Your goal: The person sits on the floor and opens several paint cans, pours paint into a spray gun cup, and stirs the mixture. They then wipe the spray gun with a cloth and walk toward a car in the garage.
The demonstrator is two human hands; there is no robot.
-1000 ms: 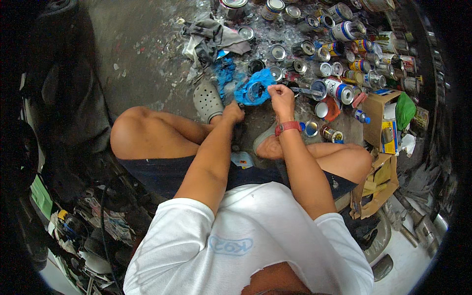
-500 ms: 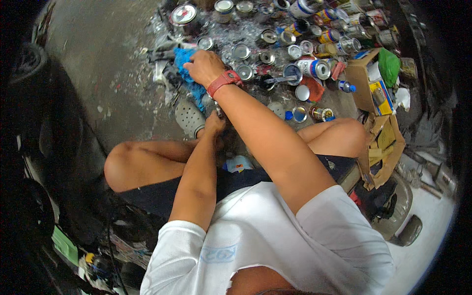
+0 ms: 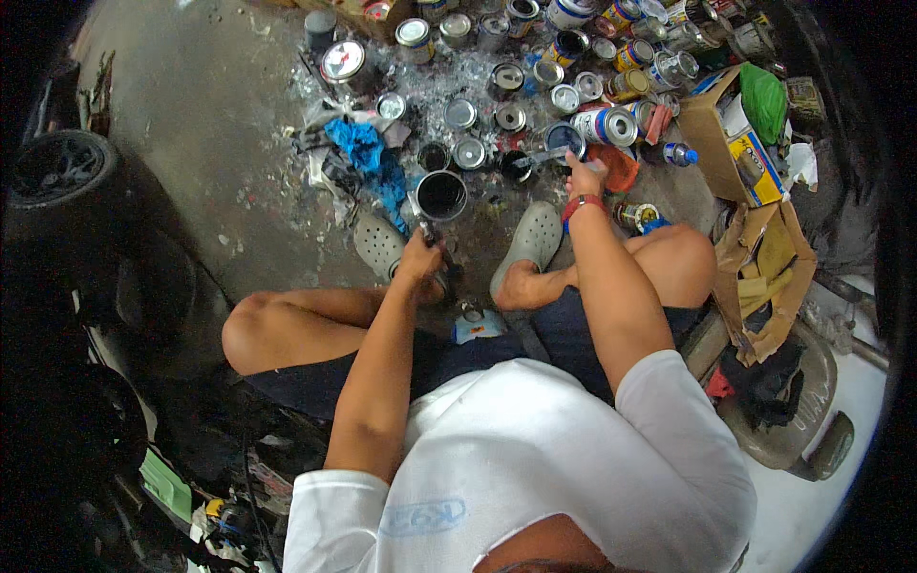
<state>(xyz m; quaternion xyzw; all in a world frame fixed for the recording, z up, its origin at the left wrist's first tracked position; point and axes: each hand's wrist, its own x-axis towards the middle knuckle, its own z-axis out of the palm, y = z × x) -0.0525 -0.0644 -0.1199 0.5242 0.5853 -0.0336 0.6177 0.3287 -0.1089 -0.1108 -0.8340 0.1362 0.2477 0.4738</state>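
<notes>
My left hand (image 3: 420, 258) is closed around the metal handle of what looks like a paint spray gun; its open round cup (image 3: 441, 196) shows a dark inside. My right hand (image 3: 586, 177), a red band on its wrist, is closed with the fingertips at the near end of a flat stirring stick (image 3: 548, 155). The stick's other end reaches over an open can of dark paint (image 3: 516, 165). A crumpled blue cloth (image 3: 358, 145) lies beyond my left foot, with nobody's hand on it. Just beyond the cup stands another dark open can (image 3: 434, 156).
Several paint cans crowd the floor ahead and to the right, among them a white-and-blue can (image 3: 606, 126) on its side. A cardboard box (image 3: 712, 124), a bottle with a blue cap (image 3: 679, 154) and an opened carton (image 3: 764, 277) are at right. A wheel (image 3: 62, 172) stands at left.
My right hand has left the blue cloth and moved right to the stirring stick. The cloth now lies loose, and the cup above my left hand has come into sight.
</notes>
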